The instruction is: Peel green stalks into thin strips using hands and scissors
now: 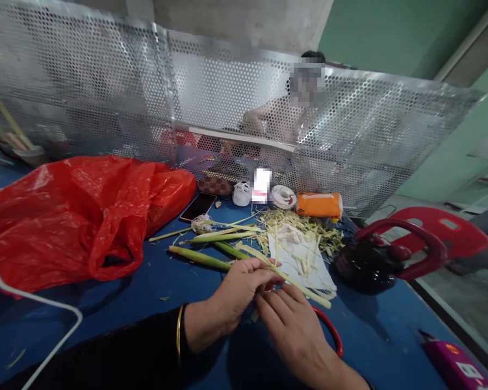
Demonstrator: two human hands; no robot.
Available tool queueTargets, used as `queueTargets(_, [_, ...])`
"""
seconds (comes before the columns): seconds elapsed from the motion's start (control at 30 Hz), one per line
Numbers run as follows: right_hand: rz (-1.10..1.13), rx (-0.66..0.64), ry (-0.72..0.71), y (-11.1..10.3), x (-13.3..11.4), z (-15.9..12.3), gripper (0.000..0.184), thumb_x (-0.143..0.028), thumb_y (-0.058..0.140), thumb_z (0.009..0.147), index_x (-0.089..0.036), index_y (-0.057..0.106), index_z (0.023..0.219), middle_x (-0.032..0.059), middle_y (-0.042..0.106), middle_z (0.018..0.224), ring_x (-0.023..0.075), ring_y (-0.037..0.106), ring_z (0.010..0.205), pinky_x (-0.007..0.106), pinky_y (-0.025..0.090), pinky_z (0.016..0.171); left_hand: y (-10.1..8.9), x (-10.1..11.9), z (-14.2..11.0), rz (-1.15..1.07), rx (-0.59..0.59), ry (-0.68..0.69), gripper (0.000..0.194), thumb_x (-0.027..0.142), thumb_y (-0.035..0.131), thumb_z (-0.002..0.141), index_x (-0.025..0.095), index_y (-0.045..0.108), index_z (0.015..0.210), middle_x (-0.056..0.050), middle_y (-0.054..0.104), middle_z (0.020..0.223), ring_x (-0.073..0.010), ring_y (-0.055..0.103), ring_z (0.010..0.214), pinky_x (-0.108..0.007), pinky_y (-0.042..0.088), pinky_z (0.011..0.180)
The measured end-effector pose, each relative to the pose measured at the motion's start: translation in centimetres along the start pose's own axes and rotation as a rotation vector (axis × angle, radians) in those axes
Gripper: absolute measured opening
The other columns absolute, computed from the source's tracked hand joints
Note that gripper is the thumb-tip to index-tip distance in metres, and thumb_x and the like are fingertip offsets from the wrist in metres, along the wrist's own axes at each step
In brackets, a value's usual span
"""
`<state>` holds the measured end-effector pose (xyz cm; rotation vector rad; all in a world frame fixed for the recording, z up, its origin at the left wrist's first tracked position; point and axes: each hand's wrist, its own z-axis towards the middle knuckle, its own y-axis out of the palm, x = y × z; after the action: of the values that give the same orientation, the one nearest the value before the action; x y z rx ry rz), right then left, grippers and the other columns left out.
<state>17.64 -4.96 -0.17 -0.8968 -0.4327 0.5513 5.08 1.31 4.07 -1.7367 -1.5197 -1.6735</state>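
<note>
My left hand [233,292] pinches something thin between thumb and fingers, by the pale end of a green plant strip [305,290] that slants away to the right. Close against it, my right hand [290,322] has its fingers curled in; what lies between the fingertips is mostly hidden. A red loop-shaped handle [336,336] shows from beneath the right hand, the rest of it covered. Just beyond my hands lie several green stalks [201,258], a white paper sheet [325,276] with shreds on it, and a heap of green peelings [329,236].
A red plastic bag [117,200] fills the left of the blue table. Behind the stalks are a phone [198,207], a tape roll [284,197] and an orange packet [319,205]. A dark kettle [366,265] stands right. A person [276,119] sits behind the perforated metal screen [223,86].
</note>
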Motion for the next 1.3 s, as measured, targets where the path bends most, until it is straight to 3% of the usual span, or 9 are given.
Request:
queueTargets(0.13, [0.090,0.035,0.013,-0.2,-0.1,-0.3,0.026,-0.007,0.039,0.093,-0.014,0.063,0.086,0.0059,0.064,0.074,0.0183,0.057,0.069,0.038,0.045,0.075,0.2,0.1,0.0,0.001,0.040,0.006,0.017,0.017,0.070,0.062,0.009,0.072,0.078,-0.005,0.070,0.071,-0.0108,0.059,0.067,-0.020,0.043,0.066])
queueTargets(0.3, [0.147,0.088,-0.010,-1.0,-0.5,0.4,0.029,-0.006,0.036,0.095,-0.014,0.063,0.089,0.0065,0.066,0.074,0.0169,0.059,0.070,0.035,0.047,0.077,0.1,0.0,0.1,-0.009,0.036,0.006,0.015,0.018,0.071,0.062,0.009,0.072,0.074,-0.006,0.071,0.071,-0.0116,0.061,0.067,-0.019,0.045,0.066])
queueTargets(0.43, [0.136,0.112,-0.134,-1.6,-1.3,1.1,0.034,-0.009,0.032,0.097,-0.012,0.064,0.087,0.0073,0.068,0.073,0.0176,0.060,0.070,0.034,0.046,0.074,-0.2,0.2,0.3,-0.042,0.078,0.037,0.014,0.019,0.071,0.063,0.010,0.070,0.074,-0.007,0.072,0.072,-0.0143,0.065,0.071,-0.022,0.048,0.072])
queueTargets(0.5, [0.131,0.095,-0.147,-1.6,-1.4,1.2,0.034,-0.010,0.032,0.097,-0.011,0.065,0.089,0.0072,0.067,0.071,0.0181,0.060,0.069,0.034,0.046,0.072,-0.1,0.4,0.3,-0.060,0.077,0.044,0.015,0.020,0.070,0.064,0.011,0.070,0.077,-0.007,0.073,0.072,-0.0155,0.066,0.073,-0.024,0.049,0.075])
queueTargets(0.63, [0.150,0.050,-0.014,-1.4,-0.9,0.8,0.027,-0.010,0.037,0.096,-0.013,0.063,0.091,0.0058,0.064,0.071,0.0172,0.055,0.065,0.034,0.042,0.067,0.1,0.6,0.0,-0.029,0.047,0.044,0.015,0.019,0.071,0.065,0.010,0.070,0.077,-0.007,0.073,0.074,-0.0146,0.066,0.071,-0.022,0.050,0.072])
queueTargets(0.9, [0.163,0.044,0.088,-0.8,-0.6,0.6,0.017,-0.008,0.046,0.090,-0.015,0.060,0.085,0.0034,0.060,0.067,0.0166,0.050,0.061,0.032,0.036,0.061,-0.3,0.3,0.2,-0.073,0.076,0.037,0.019,0.019,0.072,0.066,0.011,0.068,0.083,-0.007,0.073,0.074,-0.0173,0.069,0.077,-0.026,0.051,0.080])
queueTargets(1.1, [0.251,-0.127,0.024,-1.1,-0.5,0.6,0.022,-0.011,0.046,0.090,-0.012,0.058,0.107,0.0052,0.065,0.073,0.0181,0.056,0.063,0.035,0.040,0.067,-0.7,0.5,0.5,-0.145,0.057,0.067,0.020,0.020,0.071,0.065,0.011,0.068,0.083,-0.008,0.073,0.074,-0.0216,0.070,0.084,-0.033,0.049,0.091])
queueTargets(1.2, [0.395,-0.124,0.159,-1.5,-0.5,0.4,0.022,-0.019,0.050,0.089,-0.014,0.056,0.110,0.0038,0.066,0.074,0.0178,0.058,0.063,0.034,0.043,0.069,-0.6,0.7,0.4,-0.143,0.058,0.068,0.022,0.017,0.068,0.066,0.011,0.068,0.087,-0.007,0.072,0.072,-0.0207,0.069,0.081,-0.033,0.048,0.091])
queueTargets(1.3, [0.475,0.047,0.423,-1.6,-0.3,0.4,0.013,-0.025,0.052,0.091,-0.018,0.060,0.097,0.0001,0.063,0.065,0.0157,0.058,0.058,0.028,0.043,0.062,-0.5,0.6,0.3,-0.136,0.045,0.069,0.023,0.014,0.065,0.067,0.011,0.068,0.089,-0.006,0.072,0.071,-0.0192,0.068,0.082,-0.029,0.048,0.087])
